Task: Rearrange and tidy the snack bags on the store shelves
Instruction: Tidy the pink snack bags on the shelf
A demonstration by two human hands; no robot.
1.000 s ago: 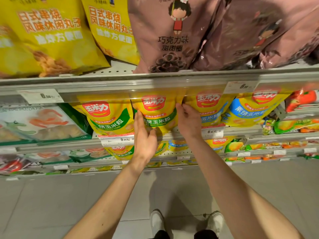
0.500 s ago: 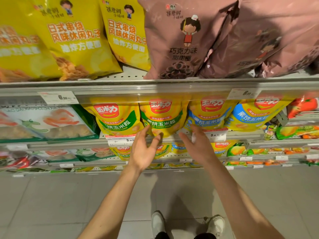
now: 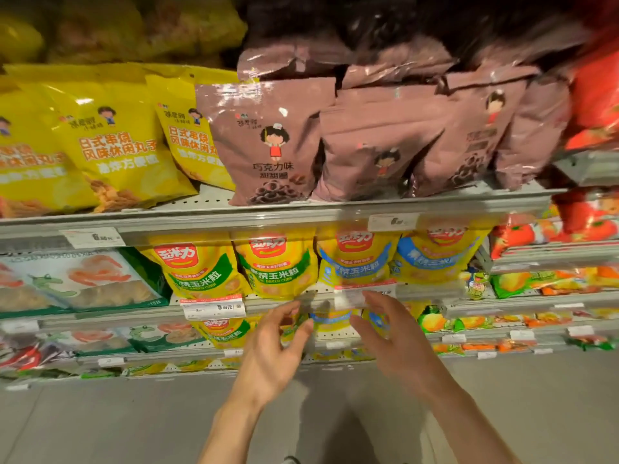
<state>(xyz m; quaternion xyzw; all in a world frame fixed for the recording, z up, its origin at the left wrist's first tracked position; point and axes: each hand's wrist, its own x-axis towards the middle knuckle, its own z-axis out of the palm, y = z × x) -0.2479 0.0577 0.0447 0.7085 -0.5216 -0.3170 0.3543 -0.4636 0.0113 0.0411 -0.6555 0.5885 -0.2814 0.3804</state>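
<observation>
both hands are hanging free in front of the shelves, holding nothing: left hand (image 3: 273, 346) and right hand (image 3: 390, 336) are apart, fingers loosely spread, palms facing each other. the corn bags (image 3: 278, 266) are sitting upright in a row on the middle shelf (image 3: 435, 289), just above and beyond the fingertips, not touching. the brown bags (image 3: 271, 145) are up on the top shelf (image 3: 301, 212), well above both hands, long axis vertical; the left one is upright, the ones to its right are leaning and overlapping. they are looking like the untidy lot, so my guess is they're next. the reach would be up and slightly right, so the right hand is sitting nearer the leaning ones and the left nearer the upright one. yellow bags (image 3: 114, 145) are tilting at far left. the frame is blurring, so edges are unclear.
</observation>
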